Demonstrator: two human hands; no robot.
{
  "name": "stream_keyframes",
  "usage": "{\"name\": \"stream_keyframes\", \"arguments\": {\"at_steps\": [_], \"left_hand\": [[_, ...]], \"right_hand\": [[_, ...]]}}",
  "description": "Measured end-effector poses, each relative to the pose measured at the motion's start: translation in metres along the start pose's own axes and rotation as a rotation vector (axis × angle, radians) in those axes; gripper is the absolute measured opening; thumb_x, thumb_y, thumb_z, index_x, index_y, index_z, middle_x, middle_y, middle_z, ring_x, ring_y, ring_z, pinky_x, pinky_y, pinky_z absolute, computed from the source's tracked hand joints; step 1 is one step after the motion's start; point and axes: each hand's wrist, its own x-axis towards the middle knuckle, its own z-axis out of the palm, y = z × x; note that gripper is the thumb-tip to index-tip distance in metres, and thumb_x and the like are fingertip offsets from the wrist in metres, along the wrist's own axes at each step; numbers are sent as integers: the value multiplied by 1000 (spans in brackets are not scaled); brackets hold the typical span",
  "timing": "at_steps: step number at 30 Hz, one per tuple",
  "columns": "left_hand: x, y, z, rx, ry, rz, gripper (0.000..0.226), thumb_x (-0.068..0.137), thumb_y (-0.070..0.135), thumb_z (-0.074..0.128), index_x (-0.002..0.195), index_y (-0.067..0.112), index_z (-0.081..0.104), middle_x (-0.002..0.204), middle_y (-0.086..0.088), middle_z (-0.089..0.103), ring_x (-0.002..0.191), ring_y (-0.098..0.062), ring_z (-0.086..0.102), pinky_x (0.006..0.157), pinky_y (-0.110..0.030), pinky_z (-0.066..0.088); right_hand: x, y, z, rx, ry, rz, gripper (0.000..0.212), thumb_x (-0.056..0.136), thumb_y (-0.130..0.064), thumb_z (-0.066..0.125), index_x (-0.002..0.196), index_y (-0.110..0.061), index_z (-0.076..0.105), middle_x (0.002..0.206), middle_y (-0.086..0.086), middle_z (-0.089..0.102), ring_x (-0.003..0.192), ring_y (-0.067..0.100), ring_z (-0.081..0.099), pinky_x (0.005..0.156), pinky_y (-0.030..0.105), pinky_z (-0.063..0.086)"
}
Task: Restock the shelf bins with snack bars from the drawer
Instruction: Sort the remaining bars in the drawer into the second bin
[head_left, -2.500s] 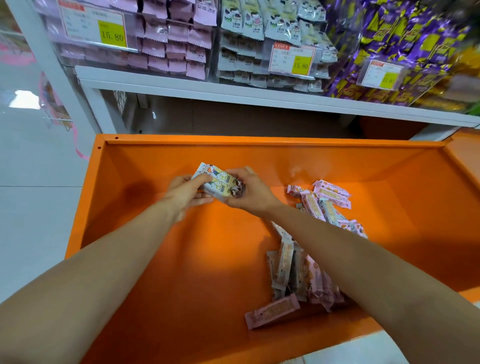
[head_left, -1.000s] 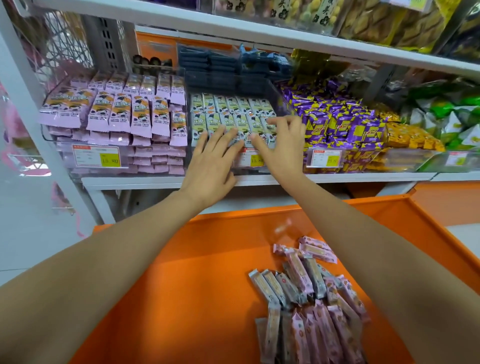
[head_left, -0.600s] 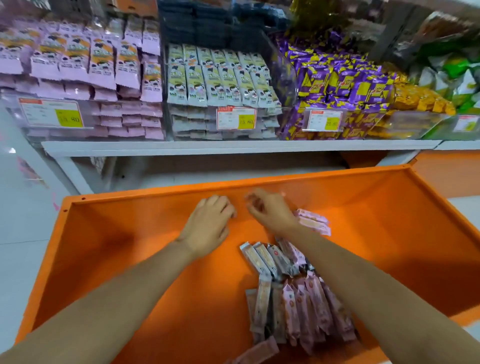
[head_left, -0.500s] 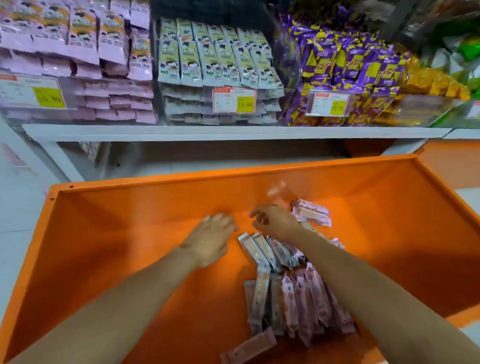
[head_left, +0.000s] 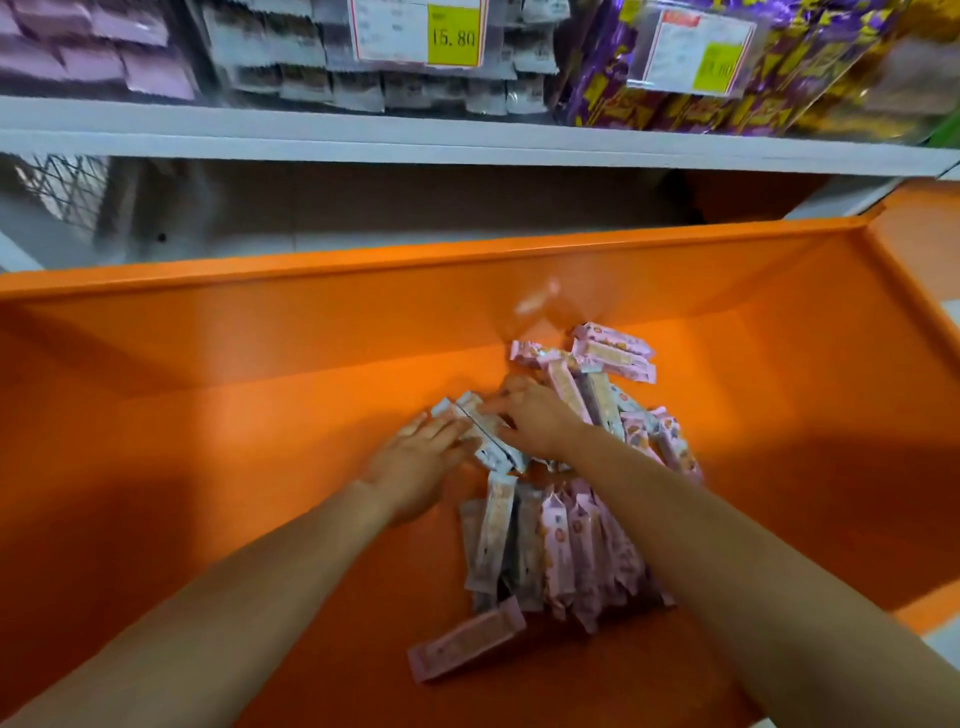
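Step in hand: gathering bars from the drawer (head_left: 156, 395). Left hand (head_left: 415, 467) lies flat, fingers extended; right hand (head_left: 530, 421) curls onto the pale bars (head_left: 480, 434) between both fingertips. Grasp closure cannot be confirmed. Next: pinch, lift to the shelf bin (head_left: 363, 67).

Only legible text is "15.80" on the yellow patch of the price tag (head_left: 420, 31) fronting the grey-wrapper shelf bin (head_left: 363, 67); the second price tag (head_left: 693, 49) and the wrapper print are too blurred.
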Motion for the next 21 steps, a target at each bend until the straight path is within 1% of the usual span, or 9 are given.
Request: {"name": "stream_keyframes", "arguments": {"at_steps": [2, 3, 5, 8, 10, 13, 16, 19, 21], "left_hand": [[-12, -12, -7, 20, 83, 35, 72, 75, 11, 71, 143, 16, 48, 149, -14, 43, 141, -31, 36, 116, -46, 26], [-17, -21, -8, 29, 105, 39, 72, 62, 11, 81, 130, 14, 61, 135, -14, 57, 130, -33, 52, 107, -48, 40], [-29, -37, -3, 34, 152, 13, 67, 51, 11, 85, 116, 13, 67, 119, -13, 66, 114, -35, 63, 89, -48, 53], [-48, -57, 4, 6, 235, -18, 63, 56, 11, 79, 116, 16, 61, 116, -11, 65, 113, -35, 63, 87, -48, 54], [-61, -66, 3, -2, 190, -44, 62, 58, 15, 75, 117, 19, 56, 114, -10, 63, 114, -35, 61, 91, -49, 51], [-74, -77, 4, -42, 187, -155, 45, 71, 24, 39, 113, 23, 57, 113, -12, 63, 113, -38, 60, 93, -54, 48], [-84, -87, 11, -113, 225, -200, 52, 75, 24, 28, 114, 21, 61, 128, -13, 57, 114, -38, 57, 92, -51, 47], [-86, -91, 9, -149, 267, -244, 30, 76, 17, 50, 104, 21, 58, 107, -9, 61, 93, -33, 62, 75, -43, 50], [-84, -94, 12, -198, 250, -278, 39, 66, 11, 74, 101, 19, 60, 100, -9, 59, 91, -33, 60, 75, -43, 49]], "right_hand": [[5, -7, -1, 38, -25, -9, 45, 96, -20, 54, 141, -24, 52, 128, 16, 50, 120, 32, 46, 98, 38, 40], [9, -11, -1, 66, -42, -17, 48, 96, -19, 55, 143, -25, 50, 127, 17, 50, 119, 32, 46, 97, 39, 41], [16, -23, 1, 119, -80, -34, 53, 95, -18, 56, 146, -26, 44, 125, 18, 50, 117, 33, 46, 96, 41, 42], [27, -44, 3, 169, -127, -44, 62, 95, -17, 56, 152, -27, 32, 123, 18, 47, 110, 34, 47, 87, 41, 43], [36, -59, 5, 189, -168, -62, 70, 95, -17, 57, 155, -29, 22, 126, 18, 44, 109, 35, 47, 83, 39, 44], [48, -81, 8, 169, -203, -97, 79, 95, -25, 61, 156, -32, 12, 137, 17, 38, 117, 36, 45, 88, 43, 46], [56, -94, 10, 172, -151, -84, 82, 91, -25, 66, 155, -28, 15, 137, 18, 39, 112, 36, 50, 76, 36, 42], [59, -97, 15, 194, -85, -65, 77, 88, -20, 70, 150, -23, 25, 130, 18, 43, 100, 38, 55, 67, 34, 35], [59, -97, 18, 214, -70, -64, 70, 86, -17, 70, 143, -19, 30, 128, 17, 44, 102, 38, 55, 67, 34, 36]]}}
